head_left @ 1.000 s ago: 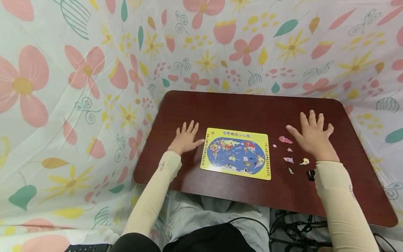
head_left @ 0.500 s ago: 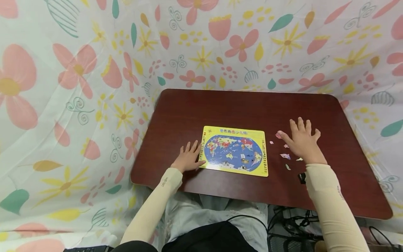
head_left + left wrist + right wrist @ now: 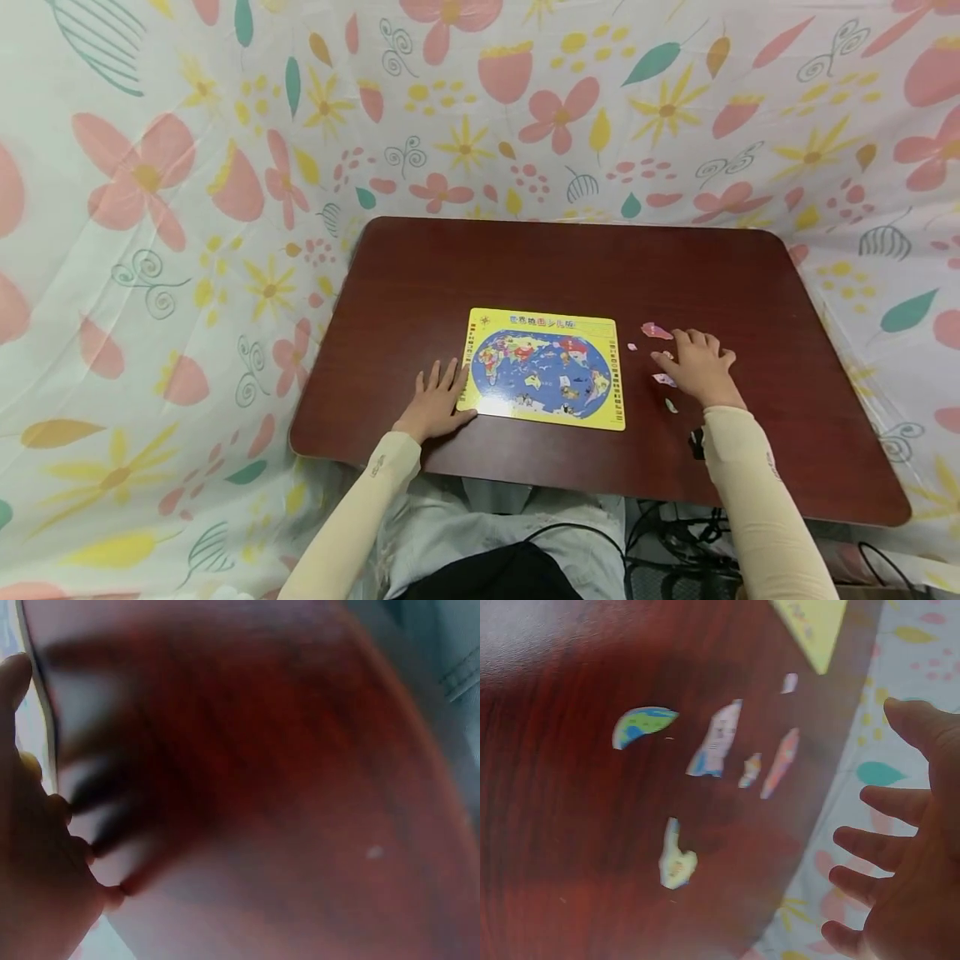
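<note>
A yellow-framed world map puzzle board lies flat on the table. My left hand is at its lower left corner, fingers straight, fingertips and thumb right at the edge. Off the board's right side, my right hand hovers palm down over loose puzzle pieces, its fingers spread and holding nothing. Around it lie a pink piece, a small pale piece, a lilac piece and a green-and-blue piece. A cream-yellow piece shows in the right wrist view; the hand hides it in the head view.
The dark red-brown table has rounded corners and stands against a flowered curtain. Black cables hang below its front edge. A small black object sits beside the right sleeve.
My left hand has come nearer the body, down to the board's lower left corner. My right hand has moved left and nearer, over the pieces. The head view has shifted slightly.
</note>
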A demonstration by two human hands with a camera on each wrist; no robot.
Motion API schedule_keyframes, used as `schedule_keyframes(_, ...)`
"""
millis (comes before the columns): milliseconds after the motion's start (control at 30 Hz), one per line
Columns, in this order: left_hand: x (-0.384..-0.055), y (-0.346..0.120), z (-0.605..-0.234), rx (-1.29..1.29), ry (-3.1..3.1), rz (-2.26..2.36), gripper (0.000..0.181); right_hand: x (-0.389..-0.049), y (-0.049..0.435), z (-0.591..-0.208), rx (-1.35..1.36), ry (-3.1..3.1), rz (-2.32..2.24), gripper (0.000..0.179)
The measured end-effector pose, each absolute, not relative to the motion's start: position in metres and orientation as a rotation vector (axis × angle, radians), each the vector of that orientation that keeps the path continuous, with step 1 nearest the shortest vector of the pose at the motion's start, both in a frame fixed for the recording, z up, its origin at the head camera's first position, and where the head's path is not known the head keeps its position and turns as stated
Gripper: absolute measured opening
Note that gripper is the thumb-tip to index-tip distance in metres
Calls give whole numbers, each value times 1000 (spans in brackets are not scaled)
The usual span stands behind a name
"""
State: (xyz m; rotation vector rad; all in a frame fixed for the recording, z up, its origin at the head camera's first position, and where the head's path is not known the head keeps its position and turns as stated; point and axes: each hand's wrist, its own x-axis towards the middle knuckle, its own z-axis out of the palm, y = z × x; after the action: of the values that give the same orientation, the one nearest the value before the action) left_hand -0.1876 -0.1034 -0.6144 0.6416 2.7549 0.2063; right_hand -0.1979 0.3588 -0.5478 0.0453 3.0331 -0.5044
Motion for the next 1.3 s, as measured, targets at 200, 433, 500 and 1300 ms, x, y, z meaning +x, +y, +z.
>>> schedule_keyframes(200,-187,-106,-623,657,2772,194,80,-203,361,-568,78,3011,-544,66)
schedule_keyframes(433,-189,-108,-618,682,2789,195,78,-217,358,-587,65,3025,-558,57)
schedule_keyframes(500,-189,-108,-617,680,2784,194,78,-223,359,-593,72,3034,-542,56)
schedule_keyframes(1300,-184,-106,-624,686,2799,270,77,-267,372,-607,266,3095,-591,39)
